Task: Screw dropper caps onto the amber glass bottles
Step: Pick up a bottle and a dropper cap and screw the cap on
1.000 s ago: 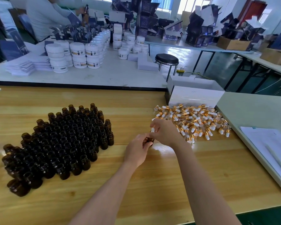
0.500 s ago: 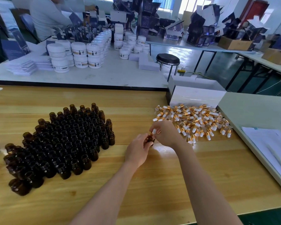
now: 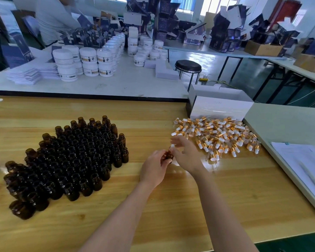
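Person's left hand [image 3: 154, 168] grips one small amber glass bottle [image 3: 169, 155] round its body, fingers curled on it. It is held just above the pale wooden table [image 3: 171, 206], approx mid-frame, btwn the cluster of open amber glass bottles [image 3: 76, 157] on the left and the pile of loose gold-collar dropper caps [image 3: 220, 135] on the right, which lies in front of a white cardboard box [image 3: 220, 108]. Right hand [image 3: 186, 157] sits over the bottle top w/ fingers fairly spread and blurred. A white-bulb dropper cap [image 3: 172, 146] shows at the neck, but can't tell whether the fingers actually pinch it. Bottle long axis roughly vertical, mouth up; cap bulb points up, pipette prob down inside (hidden). Handling, judged: bottle is light, rigid, smooth glass, so slippery and breakable if dropped; best held round the body, as it is. Cap: take by the stiff gold collar, not the soft bulb, which would squash and pass no torque. Pipette looks thin, fragile, should enter the neck straight. Threads not visible, seating unknown.
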